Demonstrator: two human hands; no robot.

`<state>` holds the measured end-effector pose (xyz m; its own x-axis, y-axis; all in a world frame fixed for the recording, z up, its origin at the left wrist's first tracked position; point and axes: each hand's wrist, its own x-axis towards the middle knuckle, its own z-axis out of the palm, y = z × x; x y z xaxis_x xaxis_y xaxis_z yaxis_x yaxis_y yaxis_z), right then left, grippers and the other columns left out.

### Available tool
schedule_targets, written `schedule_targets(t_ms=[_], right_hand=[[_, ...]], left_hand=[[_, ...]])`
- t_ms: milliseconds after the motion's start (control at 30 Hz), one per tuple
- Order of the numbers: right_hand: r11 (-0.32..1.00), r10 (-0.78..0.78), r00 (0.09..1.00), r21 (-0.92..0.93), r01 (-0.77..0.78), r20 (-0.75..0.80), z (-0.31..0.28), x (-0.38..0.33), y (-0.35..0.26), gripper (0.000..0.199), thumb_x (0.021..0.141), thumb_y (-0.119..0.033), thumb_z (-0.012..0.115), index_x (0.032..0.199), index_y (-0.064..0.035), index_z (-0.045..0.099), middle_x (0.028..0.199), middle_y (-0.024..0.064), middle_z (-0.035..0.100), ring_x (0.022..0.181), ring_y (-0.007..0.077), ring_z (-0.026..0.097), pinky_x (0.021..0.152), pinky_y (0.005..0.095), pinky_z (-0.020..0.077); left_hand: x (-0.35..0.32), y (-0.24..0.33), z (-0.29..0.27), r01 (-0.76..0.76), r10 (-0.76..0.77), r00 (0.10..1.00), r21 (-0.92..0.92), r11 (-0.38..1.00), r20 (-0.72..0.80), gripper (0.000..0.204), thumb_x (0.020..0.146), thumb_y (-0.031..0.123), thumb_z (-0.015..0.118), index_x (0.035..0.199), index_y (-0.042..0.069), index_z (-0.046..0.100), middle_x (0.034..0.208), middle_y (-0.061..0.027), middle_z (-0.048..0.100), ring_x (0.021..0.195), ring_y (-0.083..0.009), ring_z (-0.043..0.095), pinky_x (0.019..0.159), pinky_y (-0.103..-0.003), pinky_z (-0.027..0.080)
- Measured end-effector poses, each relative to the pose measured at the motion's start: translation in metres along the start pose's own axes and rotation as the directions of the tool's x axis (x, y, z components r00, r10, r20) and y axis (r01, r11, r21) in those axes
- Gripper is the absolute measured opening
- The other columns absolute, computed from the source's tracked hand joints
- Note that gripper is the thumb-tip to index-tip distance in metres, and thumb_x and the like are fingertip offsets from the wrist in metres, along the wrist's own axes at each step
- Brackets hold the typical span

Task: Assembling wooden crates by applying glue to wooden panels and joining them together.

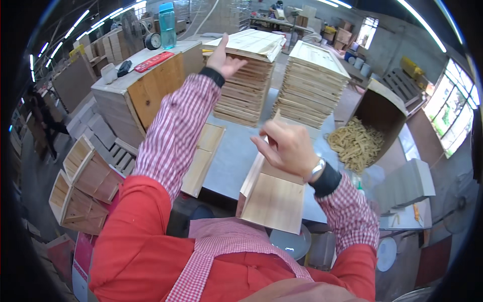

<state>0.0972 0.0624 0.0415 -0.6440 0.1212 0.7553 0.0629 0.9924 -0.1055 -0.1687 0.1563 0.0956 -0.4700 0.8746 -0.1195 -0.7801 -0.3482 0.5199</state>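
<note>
My left hand (226,61) reaches forward with its fingers spread and nothing in it. It is over the near edge of the left stack of wooden panels (241,93), and I cannot tell whether it touches the wood. My right hand (288,147) is loosely closed, its fingers curled under; whether anything small is inside is hidden. Below it, a partly built wooden box (276,204) rests at the table's front edge, with a flat base and an upright left side. A second stack of framed panels (312,88) stands beyond the right hand.
A flat wooden panel (204,158) lies at the table's left edge. On a cabinet (115,90) at left stand a blue bottle (167,27) and a red box (153,62). An overturned carton (380,113) at right spills pale strips (356,143). Grey blocks (405,186) sit near it.
</note>
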Motion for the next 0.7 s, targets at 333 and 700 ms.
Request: schedule_targets(t_ms=[333, 700], right_hand=[[0.891, 0.452, 0.889, 0.084, -0.446, -0.072, -0.047, -0.058, -0.019, 0.026, 0.079, -0.016, 0.07, 0.096, 0.0006, 0.06, 0.077, 0.0106, 0.063, 0.063, 0.019, 0.061, 0.057, 0.0296, 0.048], [0.652, 0.656, 0.495, 0.758, 0.009, -0.57, 0.003, -0.026, -0.068, 0.045, 0.086, -0.013, 0.066, 0.123, 0.0065, 0.048, 0.113, 0.0111, 0.059, 0.099, 0.0175, 0.058, 0.084, 0.0305, 0.0482]], left_hand=[[-0.045, 0.04, 0.023, 0.215, 0.05, 0.813, -0.379, 0.9, 0.581, 0.03, 0.089, 0.008, 0.054, 0.113, -0.009, 0.049, 0.115, -0.0228, 0.057, 0.111, -0.0351, 0.056, 0.098, -0.041, 0.049], [-0.225, -0.118, -0.039, 0.321, -0.324, 0.426, 0.193, 0.927, 0.845, 0.032, 0.093, 0.018, 0.055, 0.119, -0.001, 0.053, 0.109, -0.0123, 0.062, 0.1, -0.0222, 0.061, 0.089, -0.029, 0.049]])
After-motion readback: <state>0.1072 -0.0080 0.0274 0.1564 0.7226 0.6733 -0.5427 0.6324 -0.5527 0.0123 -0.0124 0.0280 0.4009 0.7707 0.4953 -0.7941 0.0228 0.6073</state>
